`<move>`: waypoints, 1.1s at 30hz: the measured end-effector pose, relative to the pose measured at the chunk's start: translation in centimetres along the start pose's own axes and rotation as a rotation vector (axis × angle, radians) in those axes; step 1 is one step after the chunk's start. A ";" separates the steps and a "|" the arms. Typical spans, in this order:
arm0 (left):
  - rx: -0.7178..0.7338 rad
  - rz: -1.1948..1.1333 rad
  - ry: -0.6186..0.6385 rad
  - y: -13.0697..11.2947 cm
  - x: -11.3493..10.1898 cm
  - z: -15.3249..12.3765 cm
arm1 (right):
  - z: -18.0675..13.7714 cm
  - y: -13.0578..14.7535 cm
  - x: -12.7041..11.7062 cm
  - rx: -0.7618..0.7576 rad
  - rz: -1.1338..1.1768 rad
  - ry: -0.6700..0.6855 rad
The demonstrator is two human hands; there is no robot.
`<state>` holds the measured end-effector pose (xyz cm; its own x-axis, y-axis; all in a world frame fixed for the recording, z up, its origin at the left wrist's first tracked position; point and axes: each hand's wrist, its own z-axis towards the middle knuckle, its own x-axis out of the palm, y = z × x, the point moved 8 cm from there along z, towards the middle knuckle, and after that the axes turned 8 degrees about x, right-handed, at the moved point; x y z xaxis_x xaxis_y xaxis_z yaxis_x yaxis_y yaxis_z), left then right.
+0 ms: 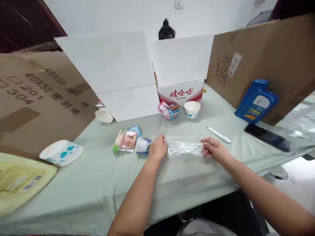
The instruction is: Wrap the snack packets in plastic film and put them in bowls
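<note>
Head view. Your left hand (158,148) and right hand (214,148) grip the two short ends of a clear plastic bag (184,146), which lies on the pale green tablecloth (98,183) straight ahead of you. The left fingers are curled shut over its nine o'clock end and the right fingers are pinched together on its three o'clock end. Gripping both ends most likely stretches the film flat between your hands, where one hand alone would let it crumple. The bag is transparent, wrinkled and glossy, and appears empty (whether its mouth is open cannot be told). At nine o'clock from the bag, just beside your left hand, lie the snack packets (125,140), placed within easy reach. At twelve o'clock stand a small bowl of packets (169,110) and a paper cup (192,108), in front of a red-and-white carton (180,92). At two o'clock lies a white stick (218,134), and farther out a blue bottle (257,101) leans against the cardboard.
</note>
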<state>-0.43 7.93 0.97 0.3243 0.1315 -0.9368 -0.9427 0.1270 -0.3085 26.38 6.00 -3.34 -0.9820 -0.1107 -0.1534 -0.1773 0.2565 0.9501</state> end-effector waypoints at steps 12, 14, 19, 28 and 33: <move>0.009 -0.010 0.002 -0.8 0.5 -0.1 | -1.0 1.8 -1.4 -0.279 -0.782 -0.465; 0.003 -0.007 0.008 -0.6 0.7 0.0 | -1.2 1.5 -1.0 -0.304 -0.846 -0.486; -0.023 0.008 0.025 -0.1 1.0 0.2 | -1.8 1.4 -0.6 -0.409 -0.910 -0.549; -0.135 0.029 0.040 1.7 0.8 0.3 | -1.7 1.3 -0.8 -0.290 -0.995 -0.596; -0.130 0.026 -0.026 1.8 0.2 0.2 | -1.8 1.3 -1.2 -0.263 -0.966 -0.601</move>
<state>-2.05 8.43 0.22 0.3003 0.1583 -0.9406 -0.9524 -0.0049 -0.3049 27.41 4.73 -1.39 -0.3317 0.3396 -0.8801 -0.9178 0.0998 0.3844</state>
